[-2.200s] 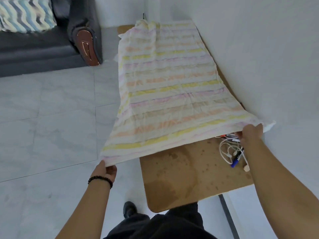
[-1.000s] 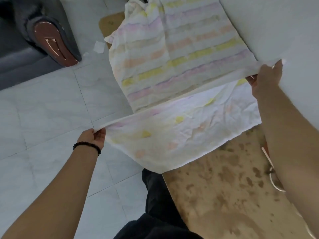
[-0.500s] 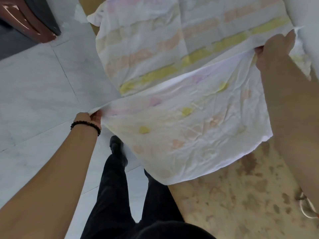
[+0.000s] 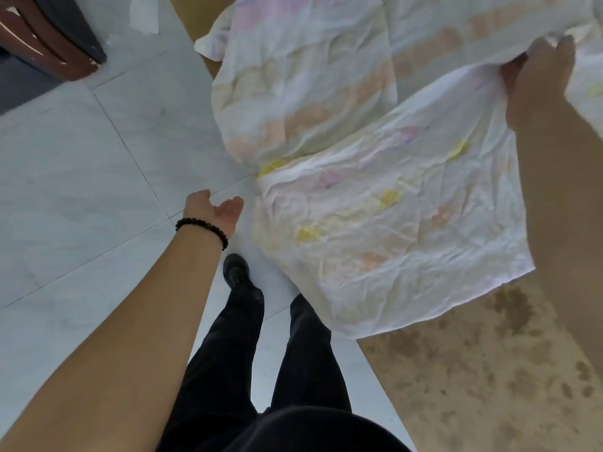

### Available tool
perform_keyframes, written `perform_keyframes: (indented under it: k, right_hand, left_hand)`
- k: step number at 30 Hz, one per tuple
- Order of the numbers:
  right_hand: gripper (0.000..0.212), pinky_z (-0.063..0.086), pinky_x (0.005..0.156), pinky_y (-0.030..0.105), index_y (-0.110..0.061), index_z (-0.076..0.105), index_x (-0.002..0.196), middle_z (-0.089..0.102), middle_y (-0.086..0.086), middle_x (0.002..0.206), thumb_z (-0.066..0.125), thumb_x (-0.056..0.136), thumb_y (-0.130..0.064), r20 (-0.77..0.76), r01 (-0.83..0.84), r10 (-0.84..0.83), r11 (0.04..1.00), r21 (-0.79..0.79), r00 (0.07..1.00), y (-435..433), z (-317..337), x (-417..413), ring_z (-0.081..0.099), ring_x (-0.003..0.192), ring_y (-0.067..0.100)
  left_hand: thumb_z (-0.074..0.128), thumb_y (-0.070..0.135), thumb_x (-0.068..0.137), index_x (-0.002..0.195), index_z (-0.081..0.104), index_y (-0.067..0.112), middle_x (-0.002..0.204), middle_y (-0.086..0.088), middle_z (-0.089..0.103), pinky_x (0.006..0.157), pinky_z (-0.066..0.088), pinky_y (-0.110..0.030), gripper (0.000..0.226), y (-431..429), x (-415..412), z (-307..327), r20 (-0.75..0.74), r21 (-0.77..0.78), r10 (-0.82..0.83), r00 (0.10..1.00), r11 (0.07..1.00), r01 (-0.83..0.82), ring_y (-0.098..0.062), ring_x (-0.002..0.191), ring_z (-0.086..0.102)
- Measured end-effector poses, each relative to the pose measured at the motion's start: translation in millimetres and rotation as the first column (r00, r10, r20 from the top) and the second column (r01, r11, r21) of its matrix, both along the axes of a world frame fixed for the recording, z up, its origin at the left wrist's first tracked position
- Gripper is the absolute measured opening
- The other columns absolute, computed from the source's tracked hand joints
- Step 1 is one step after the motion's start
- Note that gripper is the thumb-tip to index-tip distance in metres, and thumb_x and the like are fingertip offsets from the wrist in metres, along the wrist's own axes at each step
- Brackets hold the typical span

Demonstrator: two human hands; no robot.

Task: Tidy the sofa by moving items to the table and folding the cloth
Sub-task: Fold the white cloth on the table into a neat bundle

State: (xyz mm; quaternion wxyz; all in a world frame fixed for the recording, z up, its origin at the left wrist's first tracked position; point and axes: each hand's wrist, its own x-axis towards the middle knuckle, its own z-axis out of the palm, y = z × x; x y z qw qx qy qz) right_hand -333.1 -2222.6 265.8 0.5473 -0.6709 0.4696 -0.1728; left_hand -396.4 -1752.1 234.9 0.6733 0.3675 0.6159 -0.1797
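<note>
Thin, crinkled white pastel-striped cloth [image 4: 375,223] looked matt over a blotchy brown wooden tabletop [image 4: 489,370], lower right; pale marbled floor tiles [image 4: 81,174] were smooth, the reddish-brown sofa arm panel [image 4: 49,44], upper left, glossy.

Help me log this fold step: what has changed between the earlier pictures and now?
The left hand let go of its corner of the cloth and is now open beside it, above the floor. Before that, both hands carried the near edge forward over the striped side. The right hand still grips its edge, and the cloth still lies on the table.
</note>
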Motion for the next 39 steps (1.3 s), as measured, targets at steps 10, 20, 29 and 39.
perform_keyframes:
  k: [10,20,29,39]
  right_hand:
    - [0.055,0.018,0.120,0.036,-0.016,0.025,0.156,0.025,0.009,0.161,0.036,0.106,-0.035,-0.581,-0.457,0.237,0.848,-0.267,0.779,34.2,60.0,-115.1,0.023,0.148,0.023]
    - [0.079,-0.003,0.120,0.055,-0.026,0.005,0.158,-0.004,0.011,0.166,0.025,0.095,-0.069,-0.791,-0.515,0.049,0.783,-0.348,0.610,-53.4,2.2,-210.7,-0.008,0.152,0.033]
    - [0.094,0.016,0.122,0.048,-0.013,0.013,0.157,-0.002,0.017,0.164,0.052,0.090,-0.067,-0.274,0.105,-0.277,0.853,-0.511,0.921,-70.6,-11.8,-254.8,0.004,0.152,0.028]
    - [0.042,0.028,0.116,0.037,-0.009,0.062,0.128,0.027,0.008,0.158,0.045,0.101,-0.036,-0.213,0.532,-0.631,0.757,-0.379,0.746,-93.4,-23.7,-233.6,0.031,0.142,0.022]
  left_hand:
    - [0.041,0.038,0.100,0.148,0.033,0.010,0.158,-0.017,0.024,0.116,0.017,-0.048,0.057,-95.8,-21.6,69.1,-0.141,0.961,-0.990,0.014,-0.134,0.241,-0.033,0.146,0.019]
    - [0.011,0.060,0.097,0.156,0.002,0.026,0.163,-0.007,-0.006,0.120,-0.001,-0.052,0.069,-246.3,1.1,31.8,-0.614,0.709,-0.378,-0.693,-0.650,-0.274,-0.030,0.150,-0.008]
    - [0.047,0.056,0.092,0.107,0.062,0.013,0.111,-0.009,0.056,0.089,0.031,-0.042,0.048,-365.4,39.9,45.9,-0.455,0.890,-0.810,-0.370,-0.430,-0.151,-0.032,0.107,0.048]
    - [0.055,0.040,0.089,0.108,0.069,0.026,0.110,0.005,0.069,0.097,0.043,-0.036,0.027,-539.6,99.5,45.9,-0.418,0.853,-0.831,-0.366,-0.498,0.157,-0.022,0.110,0.060]
